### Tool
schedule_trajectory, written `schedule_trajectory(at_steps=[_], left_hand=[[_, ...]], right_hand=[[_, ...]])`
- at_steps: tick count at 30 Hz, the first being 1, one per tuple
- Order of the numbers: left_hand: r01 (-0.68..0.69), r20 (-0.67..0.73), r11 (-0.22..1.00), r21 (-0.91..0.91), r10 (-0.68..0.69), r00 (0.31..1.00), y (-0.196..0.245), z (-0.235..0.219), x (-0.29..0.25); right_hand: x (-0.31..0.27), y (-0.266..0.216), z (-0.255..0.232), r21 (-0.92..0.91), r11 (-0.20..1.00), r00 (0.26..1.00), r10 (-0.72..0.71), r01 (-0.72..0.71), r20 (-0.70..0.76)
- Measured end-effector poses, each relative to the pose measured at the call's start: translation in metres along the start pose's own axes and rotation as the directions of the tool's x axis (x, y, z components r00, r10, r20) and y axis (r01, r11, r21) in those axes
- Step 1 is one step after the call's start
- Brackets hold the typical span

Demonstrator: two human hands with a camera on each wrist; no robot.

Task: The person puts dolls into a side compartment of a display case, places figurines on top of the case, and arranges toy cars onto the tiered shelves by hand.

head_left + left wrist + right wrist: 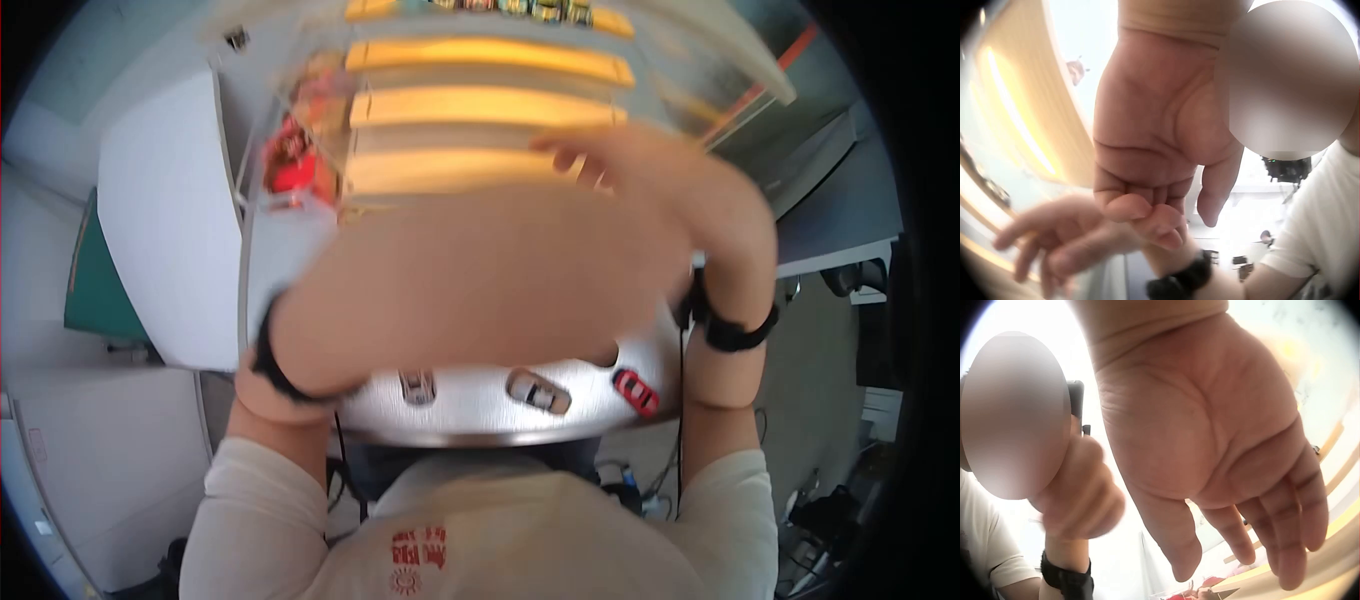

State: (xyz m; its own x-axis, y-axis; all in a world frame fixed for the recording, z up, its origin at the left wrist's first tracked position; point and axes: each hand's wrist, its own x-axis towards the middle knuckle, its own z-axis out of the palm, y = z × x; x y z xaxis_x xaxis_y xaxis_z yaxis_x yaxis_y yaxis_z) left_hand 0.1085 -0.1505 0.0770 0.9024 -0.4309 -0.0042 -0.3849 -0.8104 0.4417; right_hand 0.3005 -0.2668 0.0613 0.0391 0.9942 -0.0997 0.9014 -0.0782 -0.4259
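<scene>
My left hand [570,265] is raised close in front of the head camera, a large blur across the middle of that view. In the left wrist view its palm shows bare, the fingers loosely curled with nothing in them. Beyond it my right hand [645,180] is held up over the right side of the table, its fingers spread and relaxed; the right wrist view shows an empty palm. Below the hands, near the table's front edge, lie a silver toy car [418,386], a beige toy car [540,391] and a red toy car [636,391]. The left hand and forearm hide the table's middle.
Wooden shelves [490,105], lit yellow, rise in tiers at the back, with several small toy cars [515,8] along the top. Red items [295,170] sit left of the shelves. A curved white panel [170,220] stands at the left. Each wrist wears a black strap [742,335].
</scene>
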Motion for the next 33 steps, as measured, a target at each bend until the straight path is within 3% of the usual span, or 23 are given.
schedule_trajectory(at_steps=[1, 2, 3, 5, 7, 9, 12, 15, 17, 21, 23, 29, 33], left_hand=[[0.094, -0.022, 0.995, 0.01, -0.094, 0.995, -0.008, -0.001, -0.01], [0.181, -0.049, 0.982, 0.049, -0.178, 0.983, -0.031, -0.012, -0.005], [0.267, -0.078, 0.96, 0.082, -0.26, 0.962, -0.032, -0.013, -0.011], [0.433, -0.15, 0.888, 0.155, -0.412, 0.899, -0.052, -0.028, 0.002], [0.583, -0.237, 0.782, 0.222, -0.537, 0.81, -0.043, -0.033, -0.003], [0.578, -0.243, 0.783, 0.23, -0.529, 0.813, -0.04, -0.027, -0.007], [0.563, -0.266, 0.789, 0.248, -0.503, 0.822, -0.032, -0.024, -0.01], [0.555, -0.295, 0.793, 0.252, -0.483, 0.824, -0.024, -0.018, -0.016], [0.549, -0.322, 0.797, 0.25, -0.467, 0.824, -0.019, -0.014, -0.018], [0.534, -0.382, 0.81, 0.242, -0.426, 0.82, -0.012, -0.007, -0.018], [0.534, -0.406, 0.81, 0.242, -0.415, 0.814, -0.009, -0.004, -0.022], [0.533, -0.464, 0.808, 0.249, -0.384, 0.798, -0.003, 0.008, -0.029], [0.526, -0.506, 0.802, 0.284, -0.341, 0.792, -0.001, 0.007, -0.031]], right_hand=[[-0.005, 0.01, 0.0, -0.001, 0.983, 0.981, -0.184, 0.184, -0.057], [0.004, -0.02, -0.012, 0.044, 0.979, 0.968, 0.189, -0.199, 0.164], [0.002, -0.015, -0.006, 0.053, 0.977, 0.966, 0.193, -0.204, 0.173], [0.003, -0.006, 0.006, -0.074, 0.995, 0.996, 0.063, -0.068, -0.068], [0.001, -0.006, 0.014, -0.112, 0.992, 0.993, 0.054, -0.066, -0.105], [0.002, -0.011, 0.015, -0.155, 0.986, 0.989, 0.041, -0.062, -0.139], [0.004, -0.014, 0.013, -0.128, 0.984, 0.992, 0.116, -0.121, -0.046], [0.004, -0.011, 0.013, -0.097, 0.995, 0.997, 0.001, -0.009, -0.078], [0.006, -0.016, 0.005, -0.165, 0.982, 0.995, 0.094, -0.091, 0.013], [0.006, -0.001, 0.012, -0.235, 0.966, 0.993, 0.114, -0.112, -0.003], [0.009, -0.012, 0.006, -0.21, 0.961, 0.978, 0.198, -0.18, 0.067], [0.016, -0.043, -0.006, -0.158, 0.906, 0.862, 0.423, -0.394, 0.28], [0.016, -0.028, 0.005, -0.291, 0.921, 0.918, 0.329, -0.259, 0.223]])
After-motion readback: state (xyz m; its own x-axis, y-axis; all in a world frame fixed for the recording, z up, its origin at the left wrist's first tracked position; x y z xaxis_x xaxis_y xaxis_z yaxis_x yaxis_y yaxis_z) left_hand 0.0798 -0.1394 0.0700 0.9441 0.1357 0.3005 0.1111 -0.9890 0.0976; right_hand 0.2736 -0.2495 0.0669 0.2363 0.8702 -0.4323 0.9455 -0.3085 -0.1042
